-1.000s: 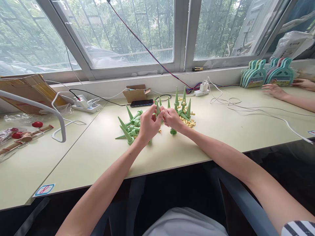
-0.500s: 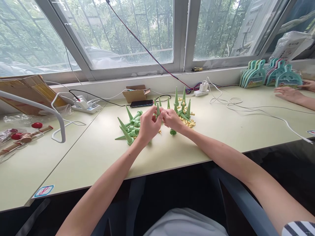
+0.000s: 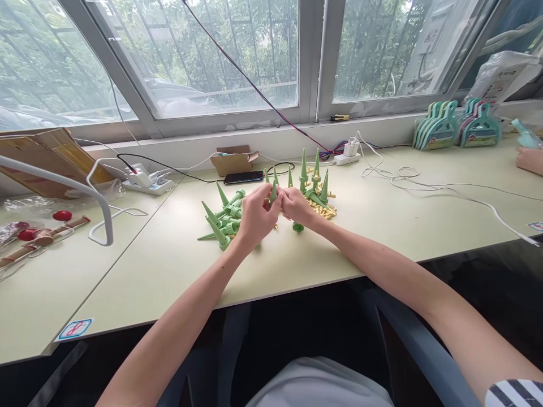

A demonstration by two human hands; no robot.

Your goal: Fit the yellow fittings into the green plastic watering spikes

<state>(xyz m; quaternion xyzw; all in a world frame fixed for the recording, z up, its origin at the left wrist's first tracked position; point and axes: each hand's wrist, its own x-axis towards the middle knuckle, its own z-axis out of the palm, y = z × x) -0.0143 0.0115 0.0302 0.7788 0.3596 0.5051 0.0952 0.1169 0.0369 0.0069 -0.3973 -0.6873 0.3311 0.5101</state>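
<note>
My left hand (image 3: 258,213) is closed round a green plastic watering spike (image 3: 273,193), whose pointed tip sticks up between the fingers. Against it presses my right hand (image 3: 298,206), its fingers pinched together; whatever they grip is hidden. Left of my hands lies a heap of loose green spikes (image 3: 218,230). Several more stand upright behind and to the right, one of them a finished-looking spike with yellow parts (image 3: 316,175). Small yellow valve pieces (image 3: 326,211) are piled beside my right wrist. A green cap (image 3: 298,227) rests on the table just below that hand.
Behind the spikes are a phone (image 3: 244,178), a small cardboard box (image 3: 233,161) and a power strip (image 3: 348,158). White cables (image 3: 403,176) trail across the right side. Teal toy packs (image 3: 441,131) stand near another person's hand (image 3: 529,159). A white metal bar (image 3: 76,183) juts in from the left.
My hands stay together in nearly the same place around the spike. At far right, the other person's hands have drawn back rightward, and one teal pack has left the row with them.
</note>
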